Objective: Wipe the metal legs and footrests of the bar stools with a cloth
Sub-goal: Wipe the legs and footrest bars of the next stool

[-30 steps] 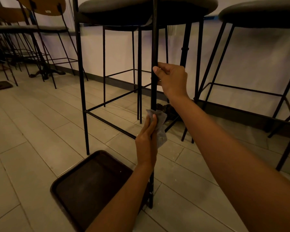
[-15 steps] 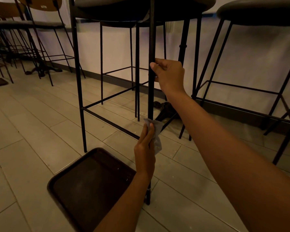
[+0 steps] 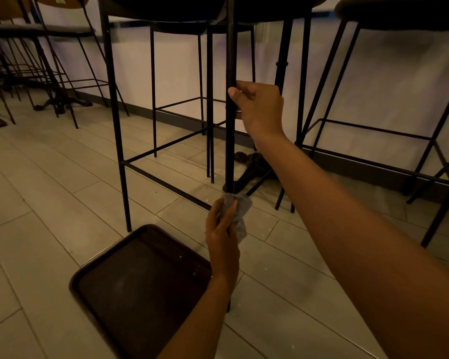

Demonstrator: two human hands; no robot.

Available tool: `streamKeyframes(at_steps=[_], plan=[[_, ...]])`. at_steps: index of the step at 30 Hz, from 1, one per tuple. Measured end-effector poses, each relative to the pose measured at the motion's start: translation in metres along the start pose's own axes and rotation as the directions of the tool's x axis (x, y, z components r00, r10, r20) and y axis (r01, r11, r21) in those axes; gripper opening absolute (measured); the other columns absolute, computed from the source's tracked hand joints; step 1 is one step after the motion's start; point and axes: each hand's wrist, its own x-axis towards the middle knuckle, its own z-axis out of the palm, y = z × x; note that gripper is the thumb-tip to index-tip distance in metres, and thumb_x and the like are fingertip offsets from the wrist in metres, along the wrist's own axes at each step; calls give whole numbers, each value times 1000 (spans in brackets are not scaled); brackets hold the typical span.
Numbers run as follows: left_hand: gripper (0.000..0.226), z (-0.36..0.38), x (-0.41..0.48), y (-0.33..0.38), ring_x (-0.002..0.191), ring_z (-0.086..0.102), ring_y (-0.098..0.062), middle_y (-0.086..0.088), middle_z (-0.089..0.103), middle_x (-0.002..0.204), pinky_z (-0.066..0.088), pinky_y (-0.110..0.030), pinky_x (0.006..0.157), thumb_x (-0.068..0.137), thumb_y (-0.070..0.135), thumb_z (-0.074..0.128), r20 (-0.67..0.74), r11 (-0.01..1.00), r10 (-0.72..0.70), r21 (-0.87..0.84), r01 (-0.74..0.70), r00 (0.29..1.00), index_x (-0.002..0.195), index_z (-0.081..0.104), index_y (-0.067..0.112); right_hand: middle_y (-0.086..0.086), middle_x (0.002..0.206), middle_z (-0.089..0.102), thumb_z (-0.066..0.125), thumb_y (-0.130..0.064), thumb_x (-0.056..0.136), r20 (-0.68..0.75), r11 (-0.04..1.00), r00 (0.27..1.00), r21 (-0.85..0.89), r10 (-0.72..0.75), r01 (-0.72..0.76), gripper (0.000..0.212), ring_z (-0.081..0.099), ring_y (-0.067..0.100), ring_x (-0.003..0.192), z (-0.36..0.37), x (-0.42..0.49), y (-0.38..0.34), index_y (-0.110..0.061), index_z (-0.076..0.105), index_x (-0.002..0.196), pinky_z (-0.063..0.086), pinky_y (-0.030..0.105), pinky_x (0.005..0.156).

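A black metal bar stool stands right in front of me, and its near leg (image 3: 230,151) runs straight down the middle of the view. My right hand (image 3: 259,107) grips that leg about halfway up. Lower down, my left hand (image 3: 222,234) holds a crumpled grey cloth (image 3: 237,208) wrapped round the same leg, just where the footrest bar (image 3: 163,181) joins it. The leg's foot is partly hidden behind my left forearm.
A dark brown tray (image 3: 140,288) lies on the pale tiled floor to the left of the leg. Another stool (image 3: 373,130) stands at the right, several more at the far left. A cast table base (image 3: 254,167) sits behind the leg, by the white wall.
My left hand has slid the cloth down the leg, from above the footrest joint to about its level. My right hand has kept its grip on the leg.
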Motion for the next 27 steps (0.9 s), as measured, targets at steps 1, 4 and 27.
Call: streamKeyframes(at_steps=[1, 4, 27], plan=[[39, 2, 0, 0, 114, 31, 28, 27, 31, 130, 34, 5, 89, 92, -2, 47, -56, 999, 0, -38, -2, 998, 131, 50, 3, 19, 114, 64, 60, -9, 86, -1, 1000, 1000, 0, -1, 1, 33, 62, 25, 103, 0, 0, 0, 3, 58, 117, 53, 43, 91], [38, 9, 0, 4, 126, 42, -1, 6, 37, 134, 31, 4, 95, 86, -11, 52, -150, 999, 45, -16, -48, 988, 122, 56, -3, 18, 112, 65, 61, -10, 86, -8, 1000, 1000, -13, -11, 11, 33, 63, 24, 101, 1, 0, 2, 2, 58, 116, 53, 42, 89], [52, 20, -29, -14, 123, 47, -23, 3, 39, 131, 40, -14, 100, 83, -11, 55, -228, 999, -37, -3, 37, 973, 123, 45, 21, 15, 108, 68, 62, -9, 85, -19, 999, 999, -2, -35, 35, 30, 65, 19, 96, 1, -1, 5, 0, 61, 114, 55, 38, 86]])
